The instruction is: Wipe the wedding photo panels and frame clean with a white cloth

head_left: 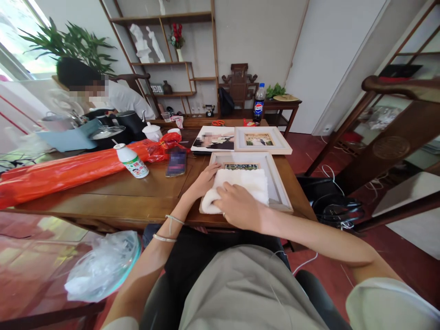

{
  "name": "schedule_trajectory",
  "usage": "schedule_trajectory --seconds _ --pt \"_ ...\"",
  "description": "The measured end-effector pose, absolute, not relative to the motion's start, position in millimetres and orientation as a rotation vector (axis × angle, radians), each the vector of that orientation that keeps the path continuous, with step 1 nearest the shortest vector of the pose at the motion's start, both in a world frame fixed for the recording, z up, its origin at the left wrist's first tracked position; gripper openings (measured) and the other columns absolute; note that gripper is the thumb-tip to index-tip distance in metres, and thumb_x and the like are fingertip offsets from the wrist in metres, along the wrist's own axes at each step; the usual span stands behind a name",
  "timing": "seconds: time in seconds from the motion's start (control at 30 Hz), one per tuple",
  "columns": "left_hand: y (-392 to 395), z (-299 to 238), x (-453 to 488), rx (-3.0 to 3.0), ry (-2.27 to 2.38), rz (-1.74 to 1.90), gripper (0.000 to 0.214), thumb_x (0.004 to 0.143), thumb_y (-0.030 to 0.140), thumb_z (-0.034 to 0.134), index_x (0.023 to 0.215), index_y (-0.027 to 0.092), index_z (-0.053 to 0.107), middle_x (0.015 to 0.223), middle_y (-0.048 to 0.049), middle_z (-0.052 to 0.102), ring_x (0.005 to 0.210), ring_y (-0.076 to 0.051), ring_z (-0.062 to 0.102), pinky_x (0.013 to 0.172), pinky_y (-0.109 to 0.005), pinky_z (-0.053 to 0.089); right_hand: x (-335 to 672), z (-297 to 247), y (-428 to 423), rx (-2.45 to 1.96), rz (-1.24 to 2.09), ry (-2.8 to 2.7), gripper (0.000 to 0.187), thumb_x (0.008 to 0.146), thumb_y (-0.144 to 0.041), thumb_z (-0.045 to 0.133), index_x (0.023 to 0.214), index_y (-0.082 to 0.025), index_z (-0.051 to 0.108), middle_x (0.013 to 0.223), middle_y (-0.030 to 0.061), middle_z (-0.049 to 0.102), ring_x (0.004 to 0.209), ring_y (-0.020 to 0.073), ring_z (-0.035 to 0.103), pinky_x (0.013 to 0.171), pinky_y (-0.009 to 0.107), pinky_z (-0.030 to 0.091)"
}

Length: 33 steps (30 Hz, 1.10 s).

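Note:
A pale wooden picture frame (279, 183) lies flat on the wooden table (137, 192) in front of me. A folded white cloth (245, 183) rests on its glass. My right hand (237, 206) presses down on the near part of the cloth, fingers curled round its edge. My left hand (202, 181) lies flat with fingers stretched out on the frame's left edge, touching the cloth. A second framed picture (263, 140) and an unframed photo print (213, 139) lie just beyond.
A phone (176, 162), a small white bottle (132, 161) and a long orange plastic bag (62, 172) lie to the left. Another person (103, 94) sits at the far left by kettles. A cola bottle (259, 103) stands at the back. A plastic bag (103, 266) sits low left.

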<state>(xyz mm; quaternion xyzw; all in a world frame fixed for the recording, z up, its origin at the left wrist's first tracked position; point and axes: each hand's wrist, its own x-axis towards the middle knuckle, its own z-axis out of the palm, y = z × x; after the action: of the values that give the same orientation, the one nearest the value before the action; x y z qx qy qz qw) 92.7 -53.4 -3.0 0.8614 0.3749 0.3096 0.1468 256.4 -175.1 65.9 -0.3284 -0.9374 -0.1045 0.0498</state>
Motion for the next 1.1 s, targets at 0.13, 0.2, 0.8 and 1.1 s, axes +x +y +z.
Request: schedule_trajectory --seconds 0.13,0.2,0.8,1.1 --pt "-56 -2 93 2.477 1.089 0.897 0.041 0.086 0.013 0.034 0.121 0.014 0.054 0.132 -0.0096 0.05 0.129 -0.021 0.037 0.108 -0.043 0.029 267 73 -194 -0.821 -0.208 -2.92 0.023 0.078 -0.012 0.047 0.093 -0.016 0.064 0.103 0.0135 0.058 0.095 0.0267 0.045 0.071 0.037 0.041" --pt "-56 -3 93 2.485 1.097 0.887 0.041 0.086 0.013 0.034 0.121 0.012 0.054 0.133 -0.0107 0.05 0.129 -0.022 0.037 0.109 -0.043 0.028 282 79 -194 -0.783 -0.113 -2.936 0.025 0.075 -0.01 0.049 0.094 -0.017 0.064 0.108 0.0118 0.057 0.097 0.0259 0.045 0.077 0.038 0.04" --pt "-48 -12 90 2.562 1.03 0.898 0.045 0.082 0.008 0.033 0.123 0.011 0.052 0.133 -0.0125 0.048 0.13 -0.023 0.036 0.109 -0.046 0.028 332 90 -52 -0.91 -0.289 -2.677 0.04 0.065 -0.002 0.048 0.1 -0.016 0.059 0.103 0.0104 0.057 0.103 0.0251 0.047 0.087 0.038 0.035" --pt "-47 -10 91 2.555 1.0 0.916 0.046 0.078 0.005 0.034 0.12 0.01 0.055 0.131 -0.0134 0.049 0.127 -0.024 0.039 0.109 -0.045 0.027 294 67 -19 -0.917 -0.304 -2.891 0.046 0.065 -0.004 0.048 0.11 -0.012 0.05 0.091 0.0107 0.058 0.085 0.0234 0.051 0.08 0.035 0.035"
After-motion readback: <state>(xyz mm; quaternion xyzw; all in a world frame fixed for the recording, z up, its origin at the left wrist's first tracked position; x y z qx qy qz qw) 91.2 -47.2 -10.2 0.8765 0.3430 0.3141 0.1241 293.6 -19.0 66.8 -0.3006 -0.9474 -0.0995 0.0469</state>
